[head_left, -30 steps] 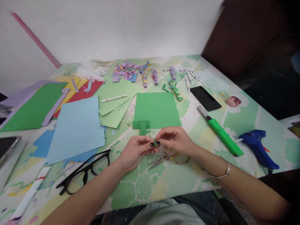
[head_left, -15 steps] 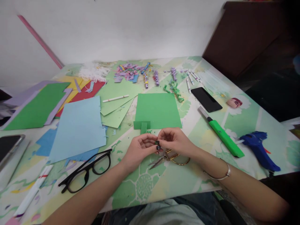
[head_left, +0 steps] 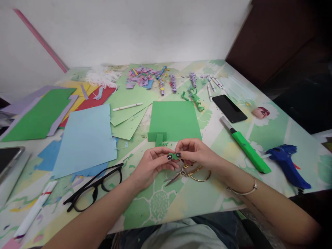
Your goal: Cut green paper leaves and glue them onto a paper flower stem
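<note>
Between my fingertips is a small green paper piece (head_left: 174, 156) with rounded lobes. My left hand (head_left: 155, 162) pinches it from the left, thumb on top. From the right, my right hand (head_left: 195, 152) pinches its other side. Gold-handled scissors (head_left: 183, 172) lie on the table just under my right hand, blades parted and part of the handles hidden. Beyond my hands rests a green paper sheet (head_left: 175, 119), with a darker folded green strip (head_left: 157, 137) on its near left corner.
Black glasses (head_left: 95, 188) and a light blue sheet (head_left: 85, 138) lie left. On the right are a green utility knife (head_left: 250, 151), a blue glue gun (head_left: 287, 164) and a black phone (head_left: 229, 108). Paper scraps (head_left: 141, 76) and curled paper pieces (head_left: 173, 84) sit at the back.
My fingers have shifted so that the green paper piece, hardly visible before, now shows between both thumbs. The camera view has moved slightly; the table items stay in place.
</note>
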A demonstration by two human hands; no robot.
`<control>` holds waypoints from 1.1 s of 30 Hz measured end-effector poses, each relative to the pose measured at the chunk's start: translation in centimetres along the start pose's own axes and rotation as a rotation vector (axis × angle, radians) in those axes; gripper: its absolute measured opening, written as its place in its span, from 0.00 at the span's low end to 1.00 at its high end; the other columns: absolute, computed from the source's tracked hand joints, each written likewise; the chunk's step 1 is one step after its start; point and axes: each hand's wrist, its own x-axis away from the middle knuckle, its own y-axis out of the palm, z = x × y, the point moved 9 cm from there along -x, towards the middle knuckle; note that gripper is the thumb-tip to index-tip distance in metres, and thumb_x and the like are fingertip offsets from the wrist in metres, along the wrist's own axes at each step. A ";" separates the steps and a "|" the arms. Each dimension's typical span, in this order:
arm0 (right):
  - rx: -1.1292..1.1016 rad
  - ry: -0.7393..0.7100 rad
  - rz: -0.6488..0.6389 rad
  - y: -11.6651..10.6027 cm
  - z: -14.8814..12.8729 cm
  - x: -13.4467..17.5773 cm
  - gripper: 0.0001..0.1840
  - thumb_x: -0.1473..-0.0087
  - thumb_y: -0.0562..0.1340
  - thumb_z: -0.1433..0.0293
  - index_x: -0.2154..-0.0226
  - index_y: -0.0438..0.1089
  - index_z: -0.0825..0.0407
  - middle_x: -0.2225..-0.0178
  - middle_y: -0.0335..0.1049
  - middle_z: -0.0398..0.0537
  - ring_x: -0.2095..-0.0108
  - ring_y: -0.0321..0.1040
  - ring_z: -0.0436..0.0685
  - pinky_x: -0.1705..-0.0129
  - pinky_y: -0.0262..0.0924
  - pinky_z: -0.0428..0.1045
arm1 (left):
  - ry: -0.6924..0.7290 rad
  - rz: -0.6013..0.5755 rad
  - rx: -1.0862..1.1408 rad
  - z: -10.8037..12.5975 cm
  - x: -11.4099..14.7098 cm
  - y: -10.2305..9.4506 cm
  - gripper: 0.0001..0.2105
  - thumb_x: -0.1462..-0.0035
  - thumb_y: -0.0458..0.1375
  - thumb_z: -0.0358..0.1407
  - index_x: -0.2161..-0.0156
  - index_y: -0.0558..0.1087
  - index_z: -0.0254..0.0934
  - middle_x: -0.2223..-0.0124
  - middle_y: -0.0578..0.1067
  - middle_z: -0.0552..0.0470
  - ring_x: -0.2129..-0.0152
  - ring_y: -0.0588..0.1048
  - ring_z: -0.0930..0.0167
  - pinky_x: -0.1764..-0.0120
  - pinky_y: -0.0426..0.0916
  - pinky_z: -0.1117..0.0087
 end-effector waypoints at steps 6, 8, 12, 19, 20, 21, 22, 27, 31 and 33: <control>0.015 -0.007 -0.010 0.0 -0.2 0.0 0.05 0.52 0.61 0.71 0.72 0.66 0.56 0.83 0.59 0.36 0.84 0.53 0.42 0.83 0.47 0.40 | -0.003 -0.005 -0.009 -0.1 0.0 -0.2 0.03 0.49 0.62 0.28 0.68 0.74 0.30 0.72 0.79 0.46 0.76 0.78 0.71 0.73 0.70 0.78; 0.017 -0.011 -0.008 0.0 -0.2 0.0 0.05 0.52 0.62 0.70 0.72 0.66 0.56 0.83 0.59 0.36 0.84 0.53 0.42 0.83 0.47 0.40 | 0.001 -0.013 -0.012 -0.1 0.1 -0.1 0.03 0.49 0.62 0.28 0.68 0.74 0.30 0.71 0.79 0.46 0.76 0.78 0.71 0.73 0.70 0.77; 0.023 -0.027 -0.017 0.2 -0.3 0.0 0.05 0.51 0.61 0.70 0.72 0.65 0.56 0.82 0.60 0.37 0.83 0.53 0.42 0.83 0.47 0.39 | 0.003 -0.027 -0.020 0.0 0.1 0.1 0.03 0.49 0.62 0.29 0.67 0.75 0.30 0.71 0.79 0.47 0.76 0.78 0.72 0.71 0.70 0.77; 0.200 -0.036 0.074 -1.3 -0.5 -0.2 0.07 0.51 0.60 0.67 0.71 0.66 0.55 0.82 0.60 0.36 0.84 0.53 0.43 0.83 0.48 0.41 | -0.019 0.001 -0.036 -0.3 0.0 -0.3 0.05 0.49 0.63 0.31 0.65 0.76 0.31 0.71 0.79 0.47 0.75 0.78 0.72 0.71 0.71 0.77; 0.281 -0.041 0.143 -2.2 -0.6 -0.3 0.08 0.52 0.60 0.66 0.71 0.66 0.55 0.83 0.59 0.36 0.85 0.52 0.43 0.83 0.47 0.41 | -0.022 0.024 -0.046 -0.3 -0.1 -0.6 0.06 0.49 0.63 0.31 0.64 0.75 0.32 0.70 0.80 0.47 0.74 0.79 0.72 0.71 0.72 0.76; 0.363 -0.046 0.225 -3.4 -0.7 -0.4 0.08 0.52 0.60 0.66 0.72 0.67 0.55 0.83 0.60 0.37 0.85 0.52 0.43 0.83 0.47 0.42 | -0.025 0.048 -0.060 -0.3 -0.1 -0.8 0.08 0.49 0.64 0.31 0.63 0.75 0.32 0.68 0.80 0.47 0.74 0.79 0.71 0.70 0.72 0.76; 0.436 -0.051 0.310 -4.6 -0.9 -0.4 0.08 0.53 0.60 0.66 0.72 0.68 0.55 0.83 0.60 0.37 0.85 0.53 0.44 0.83 0.47 0.42 | -0.026 0.071 -0.075 -0.3 -0.1 -1.1 0.09 0.49 0.64 0.32 0.62 0.75 0.32 0.67 0.80 0.46 0.72 0.79 0.71 0.69 0.73 0.75; 0.615 -0.057 0.564 -8.6 -1.1 -0.7 0.05 0.58 0.61 0.70 0.76 0.71 0.56 0.83 0.64 0.41 0.81 0.57 0.47 0.78 0.48 0.45 | -0.033 0.119 -0.076 -0.2 -0.1 -1.5 0.10 0.49 0.64 0.32 0.61 0.75 0.30 0.63 0.80 0.44 0.67 0.80 0.67 0.65 0.74 0.74; 0.671 -0.055 0.607 -9.4 -0.9 -0.9 0.05 0.59 0.62 0.70 0.78 0.71 0.55 0.84 0.64 0.42 0.81 0.58 0.49 0.76 0.48 0.46 | -0.045 0.127 -0.053 -0.3 0.0 -1.5 0.09 0.49 0.63 0.31 0.62 0.75 0.30 0.62 0.80 0.43 0.66 0.80 0.67 0.63 0.74 0.73; 0.669 -0.064 0.614 -9.5 -0.9 -0.9 0.05 0.58 0.62 0.69 0.77 0.71 0.55 0.84 0.64 0.41 0.81 0.58 0.49 0.76 0.48 0.46 | -0.045 0.127 -0.038 -0.2 0.0 -1.5 0.09 0.49 0.63 0.30 0.61 0.75 0.29 0.61 0.80 0.42 0.64 0.79 0.66 0.62 0.74 0.72</control>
